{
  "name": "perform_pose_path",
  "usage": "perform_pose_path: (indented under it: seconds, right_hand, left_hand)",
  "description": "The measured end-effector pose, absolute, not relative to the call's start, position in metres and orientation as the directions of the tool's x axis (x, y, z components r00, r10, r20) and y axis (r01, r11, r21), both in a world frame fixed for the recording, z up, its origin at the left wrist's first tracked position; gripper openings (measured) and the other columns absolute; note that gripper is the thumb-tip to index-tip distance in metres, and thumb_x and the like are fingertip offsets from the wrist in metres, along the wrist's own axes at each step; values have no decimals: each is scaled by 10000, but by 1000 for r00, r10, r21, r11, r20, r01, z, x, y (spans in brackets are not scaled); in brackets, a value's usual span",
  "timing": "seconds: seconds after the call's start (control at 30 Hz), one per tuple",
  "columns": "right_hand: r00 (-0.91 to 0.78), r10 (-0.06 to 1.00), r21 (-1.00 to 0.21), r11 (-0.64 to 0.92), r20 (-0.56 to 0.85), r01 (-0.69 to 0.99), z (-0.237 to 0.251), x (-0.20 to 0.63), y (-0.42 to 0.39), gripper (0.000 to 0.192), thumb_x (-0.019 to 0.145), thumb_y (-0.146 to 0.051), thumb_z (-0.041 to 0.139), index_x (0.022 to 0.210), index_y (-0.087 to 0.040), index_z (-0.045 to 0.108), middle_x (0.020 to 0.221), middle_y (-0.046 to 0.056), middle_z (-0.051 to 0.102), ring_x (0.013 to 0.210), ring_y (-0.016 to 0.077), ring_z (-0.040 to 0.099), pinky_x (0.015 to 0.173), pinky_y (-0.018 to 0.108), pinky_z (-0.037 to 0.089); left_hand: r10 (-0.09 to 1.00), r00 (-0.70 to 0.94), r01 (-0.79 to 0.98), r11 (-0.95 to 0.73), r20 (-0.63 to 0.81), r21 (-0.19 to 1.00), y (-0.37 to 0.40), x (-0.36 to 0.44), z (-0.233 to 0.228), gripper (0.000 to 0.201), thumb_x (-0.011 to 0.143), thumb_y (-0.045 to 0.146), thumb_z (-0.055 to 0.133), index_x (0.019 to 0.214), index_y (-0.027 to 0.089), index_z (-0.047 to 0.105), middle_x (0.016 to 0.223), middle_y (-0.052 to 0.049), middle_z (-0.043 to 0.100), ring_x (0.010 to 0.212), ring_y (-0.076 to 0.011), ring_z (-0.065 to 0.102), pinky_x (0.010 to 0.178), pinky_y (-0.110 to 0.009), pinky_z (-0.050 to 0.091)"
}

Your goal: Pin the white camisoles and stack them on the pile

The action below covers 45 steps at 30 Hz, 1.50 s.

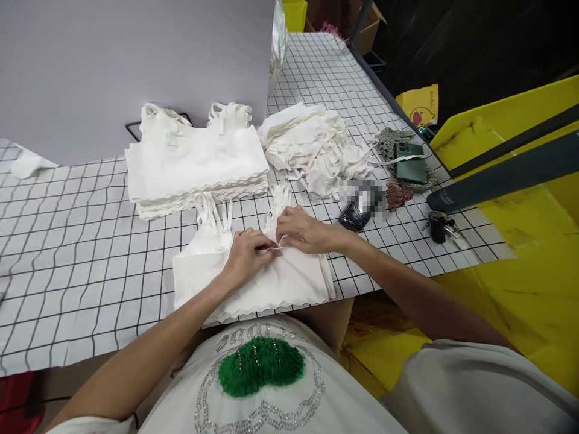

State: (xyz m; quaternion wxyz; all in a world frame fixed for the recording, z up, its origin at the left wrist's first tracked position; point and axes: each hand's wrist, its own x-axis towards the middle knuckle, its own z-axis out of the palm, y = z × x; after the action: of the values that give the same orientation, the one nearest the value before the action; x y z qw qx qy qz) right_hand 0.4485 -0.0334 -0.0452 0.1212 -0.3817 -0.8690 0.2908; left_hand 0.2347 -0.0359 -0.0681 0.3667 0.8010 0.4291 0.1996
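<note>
A small stack of white strappy tops (271, 283) lies at the near edge of the grid-patterned table (81, 253). My left hand (246, 253) pinches the neckline fabric of the top garment at its middle. My right hand (303, 231) grips the same edge just to the right, the fingers touching those of the left. The straps of the tops point away from me.
A taller folded stack of white tops (194, 163) sits behind, with a loose heap of white garments (316, 144) to its right. A phone (410, 164), keys (438, 226) and a dark hair clip (355, 214) lie at the right. Yellow bins (520, 199) stand beside the table. A grey board (136, 66) backs it.
</note>
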Motion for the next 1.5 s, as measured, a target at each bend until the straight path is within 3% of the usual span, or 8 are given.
perform_pose_path:
  seconds: [0.37,0.67,0.87,1.0,1.17,1.27,1.5]
  right_hand:
    - [-720,694,-574,580,-23,578,-43,446,-34,171,922,-118,490,828,-170,623,818,34,558,923,206,425,850,390,276]
    - [-665,732,-597,602,147,530,-55,437,-40,171,917,-83,490,838,-174,612,804,37,564,918,213,428,855,390,329]
    - [-571,769,-633,601,289,489,-60,437,-47,151,922,-110,508,833,-181,606,804,42,556,915,217,442,867,393,370]
    - [-570,754,-609,629,327,482,-68,430,-51,185,922,-97,483,827,-176,621,788,45,558,919,222,443,864,396,363]
    - [-566,806,-673,516,172,529,-57,439,-33,92,908,-239,639,846,-185,680,689,9,539,848,205,454,838,376,349]
    - [-532,846,-691,405,35,599,-37,453,-5,211,851,-386,733,845,-180,688,693,6,534,811,193,450,769,330,358]
    - [-535,835,-606,493,128,624,-20,473,44,103,882,-233,617,858,-171,696,857,48,701,918,210,447,892,370,346]
  left_hand:
    - [831,556,509,-312,-29,802,-35,235,-67,101,771,177,785,692,207,729,690,14,696,737,-176,581,825,-396,375]
    - [836,548,473,-279,-31,836,-33,235,-68,222,755,200,799,594,183,646,630,23,657,683,-158,566,768,-355,386]
    - [828,559,388,-214,-44,896,-30,232,-67,140,756,209,781,646,193,696,662,7,676,662,-155,559,683,-310,415]
    - [831,556,405,-242,-27,882,-29,233,-68,223,734,163,781,566,180,635,600,18,622,640,-146,539,693,-309,407]
    - [831,551,456,-224,-76,862,-30,235,-68,161,732,201,792,623,176,676,655,2,645,649,-149,546,676,-306,408]
    - [832,544,506,-222,-108,833,-31,237,-66,99,714,231,811,684,181,731,728,-25,691,710,-181,591,680,-316,427]
    - [836,544,536,-281,-71,796,-31,240,-68,70,710,203,807,697,178,743,762,-39,730,785,-218,641,751,-350,460]
